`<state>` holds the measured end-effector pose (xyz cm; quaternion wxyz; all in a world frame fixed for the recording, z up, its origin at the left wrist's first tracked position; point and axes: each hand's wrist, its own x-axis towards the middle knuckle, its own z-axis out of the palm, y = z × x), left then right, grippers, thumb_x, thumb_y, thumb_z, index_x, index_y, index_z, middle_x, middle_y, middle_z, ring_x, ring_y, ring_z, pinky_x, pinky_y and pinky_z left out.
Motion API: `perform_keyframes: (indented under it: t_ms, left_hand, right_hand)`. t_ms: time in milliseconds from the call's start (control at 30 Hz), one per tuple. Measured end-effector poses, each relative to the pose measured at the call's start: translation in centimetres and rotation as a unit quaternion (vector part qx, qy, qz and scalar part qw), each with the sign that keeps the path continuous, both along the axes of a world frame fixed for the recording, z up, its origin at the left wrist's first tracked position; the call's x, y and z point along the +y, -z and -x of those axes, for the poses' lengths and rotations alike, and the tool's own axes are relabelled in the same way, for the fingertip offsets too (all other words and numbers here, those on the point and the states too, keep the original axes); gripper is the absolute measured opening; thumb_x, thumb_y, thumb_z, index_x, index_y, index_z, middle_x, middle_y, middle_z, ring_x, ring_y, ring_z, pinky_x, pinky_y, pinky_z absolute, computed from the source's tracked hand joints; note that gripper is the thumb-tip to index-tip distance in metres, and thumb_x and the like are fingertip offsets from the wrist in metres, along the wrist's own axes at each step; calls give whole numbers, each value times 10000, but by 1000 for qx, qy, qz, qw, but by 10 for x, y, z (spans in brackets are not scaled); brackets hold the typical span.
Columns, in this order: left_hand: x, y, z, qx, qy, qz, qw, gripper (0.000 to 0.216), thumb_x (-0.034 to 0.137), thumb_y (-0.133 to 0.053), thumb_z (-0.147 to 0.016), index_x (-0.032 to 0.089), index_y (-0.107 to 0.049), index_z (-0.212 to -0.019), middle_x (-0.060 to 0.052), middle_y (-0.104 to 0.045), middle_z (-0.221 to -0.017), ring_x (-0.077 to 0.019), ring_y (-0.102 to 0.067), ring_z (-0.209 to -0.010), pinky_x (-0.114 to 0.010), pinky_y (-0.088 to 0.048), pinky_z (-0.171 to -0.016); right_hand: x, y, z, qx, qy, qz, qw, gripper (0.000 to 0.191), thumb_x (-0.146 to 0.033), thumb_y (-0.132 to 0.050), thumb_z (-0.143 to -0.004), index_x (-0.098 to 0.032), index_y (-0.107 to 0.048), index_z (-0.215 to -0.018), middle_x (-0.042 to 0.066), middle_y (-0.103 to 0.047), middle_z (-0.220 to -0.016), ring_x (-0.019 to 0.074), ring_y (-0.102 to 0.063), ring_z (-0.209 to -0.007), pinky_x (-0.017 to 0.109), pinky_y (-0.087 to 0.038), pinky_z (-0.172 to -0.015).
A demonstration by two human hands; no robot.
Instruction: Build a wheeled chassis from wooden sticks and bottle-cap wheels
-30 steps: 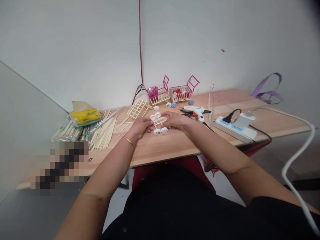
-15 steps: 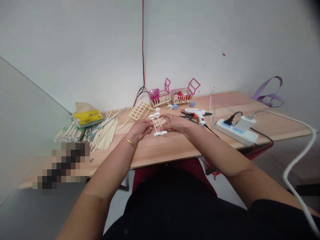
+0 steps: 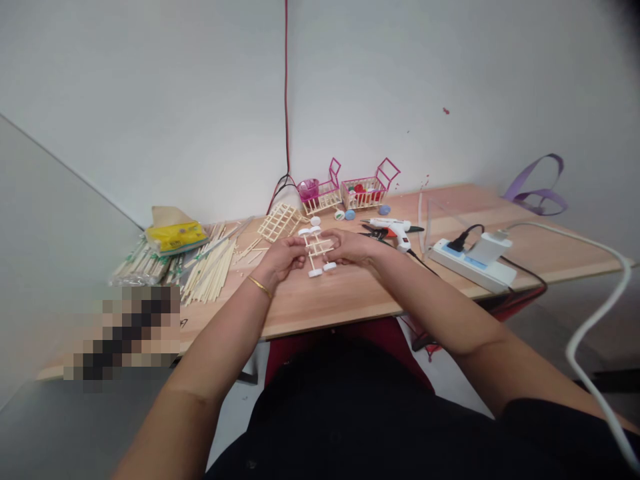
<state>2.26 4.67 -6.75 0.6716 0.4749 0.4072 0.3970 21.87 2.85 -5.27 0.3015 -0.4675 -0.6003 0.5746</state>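
Note:
Between my hands is a small wheeled frame (image 3: 318,249) of pale wooden sticks, with white bottle-cap wheels at its corners. My left hand (image 3: 287,258) pinches its left side, fingers closed. My right hand (image 3: 346,247) grips the right side with thumb and fingers closed on it. The frame is held just over the wooden table (image 3: 320,300). Right behind it lies a loose white cap (image 3: 315,221). A lattice basket of sticks (image 3: 281,223) rests behind my left hand.
Two small stick carts with pink trim, a left cart (image 3: 323,200) and a right cart (image 3: 363,192), stand by the wall. A glue gun (image 3: 397,230) lies right of my hands, near a power strip (image 3: 473,265). Loose sticks (image 3: 213,267) and a yellow tissue pack (image 3: 177,236) are at left.
The wheeled frame has tilted slightly between my hands, so its near wheels sit a little lower and its axles show more. Both hands keep their hold in nearly the same place.

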Motion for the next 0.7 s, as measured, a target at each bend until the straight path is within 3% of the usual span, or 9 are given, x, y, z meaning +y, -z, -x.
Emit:
perform_keyframes:
  t_ms: [400,567,700]
  left_hand:
    - [-2,-4,1,3,10,-32,999,259,68,-720,-576,120,-559,-772,44,-513,-522,-46,-447,-395,-164,-374,-395]
    - [-3,-7,3,4,9,-31,999,243,52,-708,-595,127,-557,-770,37,-526,-535,-52,-460,-406,-175,-402,-417]
    - [-4,-9,5,6,14,-27,1000,232,54,-708,-611,122,-569,-784,27,-540,-545,-56,-467,-411,-181,-410,-426]
  right_hand:
    - [4,-8,-19,-120,30,-3,992,711,-164,-761,-629,-191,-460,-1272,-45,-559,-535,85,-480,-441,182,-322,-403]
    - [4,-12,-25,-101,44,-32,993,497,-168,-710,-682,-176,-537,-1148,-38,-545,-517,91,-465,-451,201,-326,-411]
    - [5,-14,-23,-68,47,-65,994,303,-188,-628,-755,-181,-558,-1049,3,-629,-681,76,-475,-487,199,-354,-443]
